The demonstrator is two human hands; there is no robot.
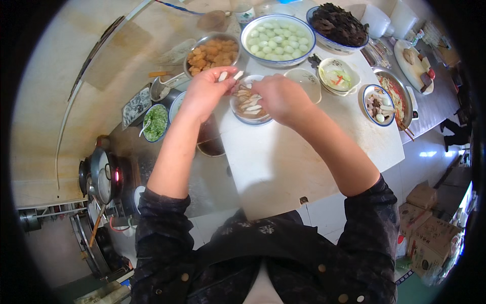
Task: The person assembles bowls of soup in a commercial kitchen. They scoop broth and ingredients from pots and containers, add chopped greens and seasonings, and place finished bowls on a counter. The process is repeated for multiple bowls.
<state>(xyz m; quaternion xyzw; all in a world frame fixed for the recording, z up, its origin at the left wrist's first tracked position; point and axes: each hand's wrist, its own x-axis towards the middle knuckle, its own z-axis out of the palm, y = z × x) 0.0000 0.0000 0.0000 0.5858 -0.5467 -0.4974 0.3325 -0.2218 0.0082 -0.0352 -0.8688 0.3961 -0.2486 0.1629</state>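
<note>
Head view: two bare hands are close together over a small bowl (253,120) on a white table (283,177); that bowl is the landmark below.
Pale strips: they lie in a loose heap (250,105) inside the bowl, some with brownish edges, pointing several ways.
Left hand: above the bowl's left far rim, the left hand (208,83) is closed on white pieces (223,76), which poke out between thumb and fingers.
Right hand: over the bowl's right side, the right hand (283,97) has its fingers curled down; whether they pinch a strip I cannot tell.
Weight: each strip looks light, probably little effort for a fingertip pinch.
Stiffness: they seem straight and fairly firm, yet likely tender enough to bruise or snap when squeezed or bent.
Surface: possibly damp and a little slippery; wetness cannot be made out.
Hold: best taken mid-length between thumb and forefinger pads, lightly, since a thin end could break off.
Neighbours: brown chunks (215,55) sit beyond the bowl to its left, round pale-green balls (278,43) beyond it to the right.
</note>
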